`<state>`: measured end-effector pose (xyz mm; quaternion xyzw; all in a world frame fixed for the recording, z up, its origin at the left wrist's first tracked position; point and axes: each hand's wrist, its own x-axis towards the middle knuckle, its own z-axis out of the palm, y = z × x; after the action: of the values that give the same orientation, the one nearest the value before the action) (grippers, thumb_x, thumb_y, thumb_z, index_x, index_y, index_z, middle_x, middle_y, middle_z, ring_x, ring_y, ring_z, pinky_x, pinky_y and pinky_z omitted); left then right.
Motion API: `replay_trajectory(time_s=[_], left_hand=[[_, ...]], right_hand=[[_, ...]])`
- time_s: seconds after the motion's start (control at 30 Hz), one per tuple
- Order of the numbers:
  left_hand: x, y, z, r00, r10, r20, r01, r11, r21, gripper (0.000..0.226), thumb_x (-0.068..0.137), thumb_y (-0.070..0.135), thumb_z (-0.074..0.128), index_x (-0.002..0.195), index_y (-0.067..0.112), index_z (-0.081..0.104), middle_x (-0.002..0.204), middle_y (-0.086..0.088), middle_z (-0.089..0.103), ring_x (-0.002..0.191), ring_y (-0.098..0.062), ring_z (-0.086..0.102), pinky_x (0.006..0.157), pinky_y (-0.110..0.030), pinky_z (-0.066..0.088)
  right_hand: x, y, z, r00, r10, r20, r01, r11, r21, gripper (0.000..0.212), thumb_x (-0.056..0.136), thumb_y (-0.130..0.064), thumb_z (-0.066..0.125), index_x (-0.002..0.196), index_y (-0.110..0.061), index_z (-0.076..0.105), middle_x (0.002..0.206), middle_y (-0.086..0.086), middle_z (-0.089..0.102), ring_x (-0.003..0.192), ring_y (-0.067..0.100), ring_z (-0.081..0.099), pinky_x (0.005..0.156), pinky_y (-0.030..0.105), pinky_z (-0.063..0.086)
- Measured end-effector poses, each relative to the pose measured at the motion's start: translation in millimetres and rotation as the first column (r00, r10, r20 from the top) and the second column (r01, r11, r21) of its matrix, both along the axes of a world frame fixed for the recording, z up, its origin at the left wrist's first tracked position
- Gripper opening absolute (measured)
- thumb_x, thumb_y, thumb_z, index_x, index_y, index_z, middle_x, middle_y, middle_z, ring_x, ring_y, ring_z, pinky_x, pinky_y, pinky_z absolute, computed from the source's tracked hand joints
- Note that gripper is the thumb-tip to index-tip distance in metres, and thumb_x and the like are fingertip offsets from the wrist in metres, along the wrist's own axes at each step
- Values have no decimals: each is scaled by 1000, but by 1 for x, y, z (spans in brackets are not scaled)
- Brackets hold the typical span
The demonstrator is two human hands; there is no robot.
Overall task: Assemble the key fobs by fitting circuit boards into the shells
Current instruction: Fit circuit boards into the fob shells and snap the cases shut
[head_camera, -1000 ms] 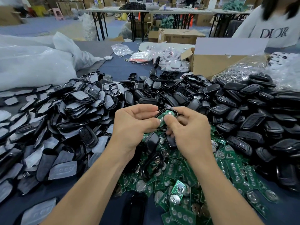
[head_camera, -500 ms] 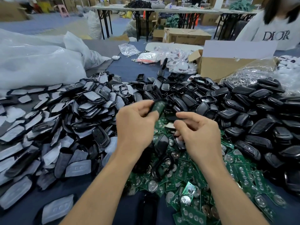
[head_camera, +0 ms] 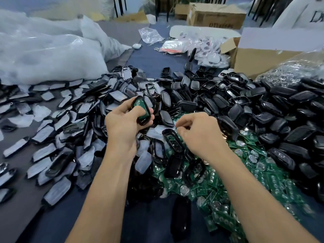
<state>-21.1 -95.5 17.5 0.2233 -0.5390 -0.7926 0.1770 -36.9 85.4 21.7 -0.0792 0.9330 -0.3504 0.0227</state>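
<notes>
My left hand [head_camera: 125, 125] is shut on a black key fob shell [head_camera: 142, 111] with a green circuit board seated in it, held up over the heaps. My right hand [head_camera: 199, 135] hovers to the right of it and apart from it. Its fingers are curled, thumb and forefinger pinched together, and I see nothing in them. Just under its fingertips lies an open black shell [head_camera: 172, 140]. A heap of green circuit boards [head_camera: 249, 174] with round coin cells spreads beneath my right forearm. Black shells [head_camera: 263, 111] are piled high on the right.
Film-covered shell covers [head_camera: 70, 123] litter the left side. Big white plastic bags [head_camera: 43, 55] lie at the back left. A cardboard box [head_camera: 263, 57], a bag of metal rings [head_camera: 289, 71] and bagged white parts [head_camera: 208, 53] stand behind. A person in a white shirt [head_camera: 301, 13] sits opposite.
My hands have parted. The left one carried the shell with the board up and to the left. The right one let go, sank toward the pile and curled shut.
</notes>
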Motion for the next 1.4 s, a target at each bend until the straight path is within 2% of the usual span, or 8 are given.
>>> replay_trajectory(time_s=[0.23,0.43,0.6,0.83,0.93,1.07,1.2,1.4], left_hand=[[19,-16,0,998,56,30,-56,998,-18,36,85,-11,64,84,20,83,73,-14,76,58,-24,72,52,-23,57],[24,-39,13,996,91,13,-89,992,-94,28,86,-10,64,96,11,79,76,-15,78,58,-24,73,54,-25,58],[27,-41,17,996,89,7,-88,992,-92,28,85,-9,65,100,11,77,78,-15,78,61,-24,73,55,-25,59],[33,-37,19,997,77,-17,-79,993,-88,30,85,-11,65,95,13,78,76,-14,78,60,-24,72,55,-26,60],[36,-34,18,998,65,-22,-67,993,-94,35,84,-12,65,86,20,81,76,-14,78,60,-24,72,55,-26,59],[41,-25,13,999,50,-10,-51,992,-118,51,85,-14,66,76,33,84,76,-11,78,61,-23,73,56,-25,58],[52,-11,6,999,-20,42,24,994,-110,40,85,-10,65,104,21,80,78,-12,79,62,-22,73,56,-24,57],[73,19,2,885,-464,39,451,833,-320,50,67,16,66,110,39,81,73,-9,77,58,-16,67,59,-25,54]], right_hand=[[24,-36,-6,968,199,153,-224,959,176,34,89,-36,73,123,-31,72,105,-4,72,96,22,67,87,35,57],[31,-55,-12,974,215,77,-219,974,59,17,92,-19,65,104,-17,76,93,1,71,90,24,65,82,39,55],[34,-73,-19,962,272,17,-267,927,262,33,99,-39,60,126,-22,66,117,2,55,113,28,50,97,42,37],[30,-80,-11,977,211,40,-213,925,315,32,88,-30,70,119,-23,63,115,0,52,109,26,54,96,39,35],[31,-79,-4,985,143,95,-154,981,119,24,84,-19,72,105,-26,64,103,-4,56,97,24,58,93,38,47],[35,-60,5,986,32,163,3,978,-211,15,83,-12,70,80,-26,64,73,-7,69,67,15,61,60,29,48],[44,-25,11,944,-7,331,207,791,-575,16,77,3,70,80,-12,66,63,2,67,55,17,61,54,29,48],[63,13,10,883,10,470,375,589,-716,12,85,13,66,93,5,67,74,11,69,55,17,57,51,24,46]])
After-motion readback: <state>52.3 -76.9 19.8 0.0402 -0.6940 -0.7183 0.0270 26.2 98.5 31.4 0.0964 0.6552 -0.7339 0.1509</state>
